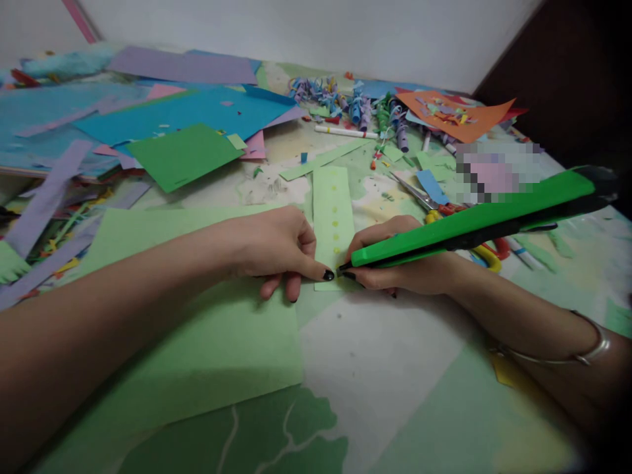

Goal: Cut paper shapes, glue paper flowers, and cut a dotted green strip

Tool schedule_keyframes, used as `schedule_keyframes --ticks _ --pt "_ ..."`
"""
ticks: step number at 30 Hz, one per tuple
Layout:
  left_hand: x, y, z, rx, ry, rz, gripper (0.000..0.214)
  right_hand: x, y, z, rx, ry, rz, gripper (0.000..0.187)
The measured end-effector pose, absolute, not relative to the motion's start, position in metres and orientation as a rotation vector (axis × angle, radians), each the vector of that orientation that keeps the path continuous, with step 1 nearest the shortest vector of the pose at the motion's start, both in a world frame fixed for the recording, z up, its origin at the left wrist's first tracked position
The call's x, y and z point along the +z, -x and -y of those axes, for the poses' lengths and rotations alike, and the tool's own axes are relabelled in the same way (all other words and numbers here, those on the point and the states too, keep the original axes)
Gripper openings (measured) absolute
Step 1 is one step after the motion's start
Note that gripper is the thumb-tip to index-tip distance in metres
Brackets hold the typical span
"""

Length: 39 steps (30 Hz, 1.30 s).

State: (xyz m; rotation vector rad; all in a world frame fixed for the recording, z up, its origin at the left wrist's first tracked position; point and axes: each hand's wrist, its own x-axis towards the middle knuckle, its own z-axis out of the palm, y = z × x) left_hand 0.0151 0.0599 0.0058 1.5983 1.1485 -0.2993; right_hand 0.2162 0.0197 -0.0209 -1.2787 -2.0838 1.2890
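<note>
A pale green paper strip (334, 197) lies lengthwise before me, with a column of several yellow-green dots down its middle. My left hand (276, 247) is at the strip's left edge, fingers curled and thumb pressing the strip down near its lower end. My right hand (405, 263) is closed in a writing grip around a green highlighter (474, 217) with a black tip and black rear end. The tip meets the strip near its lower end, just right of my left thumb. Under my left forearm is a large light green paper sheet (237, 349).
Scissors with red and yellow handles (434, 207) lie beyond my right hand. Blue paper (197, 108), a green sheet (185, 155) and purple strips spread at left. Curled paper pieces (355, 108), a white marker (345, 131) and an orange sheet (457, 112) sit farther back.
</note>
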Motion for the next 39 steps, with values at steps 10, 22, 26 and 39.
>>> schedule_keyframes --ticks 10,22,26,39 --pt "0.0067 -0.0146 -0.0597 -0.292 -1.626 -1.144 0.027 -0.0198 -0.2155 -0.0197 1.28 1.296 2.085 0.006" --pt "0.0063 -0.0136 -0.0591 -0.277 -1.633 -1.135 0.03 -0.0192 -0.216 -0.0193 1.267 1.31 2.094 0.006" --pt "0.0061 -0.0139 -0.0591 -0.273 -1.634 -1.135 0.03 -0.0201 -0.2162 -0.0191 1.261 1.304 2.086 0.006" --pt "0.0003 -0.0077 -0.0579 -0.266 -1.692 -1.087 0.03 -0.0194 -0.2175 -0.0179 1.205 1.355 2.13 0.011"
